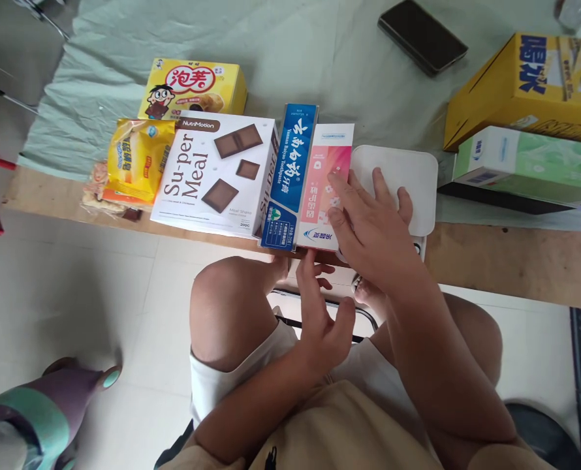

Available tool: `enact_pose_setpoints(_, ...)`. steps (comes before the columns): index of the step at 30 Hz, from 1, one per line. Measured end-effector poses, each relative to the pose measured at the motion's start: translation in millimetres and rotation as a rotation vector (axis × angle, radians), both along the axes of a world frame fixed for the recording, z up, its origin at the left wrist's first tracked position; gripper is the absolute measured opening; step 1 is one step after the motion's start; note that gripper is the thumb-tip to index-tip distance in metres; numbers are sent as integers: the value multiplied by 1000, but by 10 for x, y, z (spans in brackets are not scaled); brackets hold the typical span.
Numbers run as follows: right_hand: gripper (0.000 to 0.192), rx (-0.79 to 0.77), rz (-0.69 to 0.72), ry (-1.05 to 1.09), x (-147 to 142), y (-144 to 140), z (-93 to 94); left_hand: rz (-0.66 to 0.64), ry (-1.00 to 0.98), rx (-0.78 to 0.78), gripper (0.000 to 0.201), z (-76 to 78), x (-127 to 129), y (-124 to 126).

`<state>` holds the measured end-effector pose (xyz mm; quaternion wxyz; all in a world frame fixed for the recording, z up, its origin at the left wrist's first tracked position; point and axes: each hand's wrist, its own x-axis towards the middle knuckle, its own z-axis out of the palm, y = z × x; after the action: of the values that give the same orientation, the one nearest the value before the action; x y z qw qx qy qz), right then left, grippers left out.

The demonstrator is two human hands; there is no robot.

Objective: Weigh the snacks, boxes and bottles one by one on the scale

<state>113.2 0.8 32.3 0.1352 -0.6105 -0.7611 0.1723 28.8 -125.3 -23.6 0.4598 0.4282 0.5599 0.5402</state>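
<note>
Leftmost, at the counter's [516, 267] near edge: a yellow snack bag [136, 160], with a yellow cartoon box [195, 85] just beyond it. Next right, a white Su-per Meal box [212, 173], lying flat. Touching its right side, a blue toothpaste box [290, 176], long axis running near to far, near end poking just past the counter edge. Pressed alongside that, a pink-and-white box [326, 176], same near-to-far axis, near end also at the edge. Further right, a white lidded container [408, 173], touching the pink box.

Left hand [320, 320] below the counter edge, over the knees, fingers [307, 277] loosely spread and pointing up at the near ends of the blue and pink boxes; holding nothing, index tip just short of the pink box's near end or barely touching it, hard to say which. Right hand [373, 228] laid flat, palm down, fingers [342, 189] slightly spread, pressing partly on the pink box's right half and partly on the white container. Pink box thus directly under the right fingertips and just far of the left ones; right hand clearly nearer.

Far right: a dark phone [422, 36], a big yellow carton [525, 88], a pale green box [530, 166].
</note>
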Motion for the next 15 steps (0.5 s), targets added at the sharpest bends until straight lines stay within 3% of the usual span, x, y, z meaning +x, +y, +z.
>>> enact_pose_setpoints(6,62,-26,-104,78,130,-44,28,52,24,-6,70,-15,0,-7)
enact_pose_setpoints(9,56,140,-138,317,298,-112,165,85,98,128,52,-36,-12,-50)
enact_pose_setpoints(12,43,305,-149,555,616,-116,284,15,121,242,32,-23,-32,-36)
enact_pose_setpoints(15,36,410,-230,600,1054,-27,259,-77,134,283,20,79,-8,54)
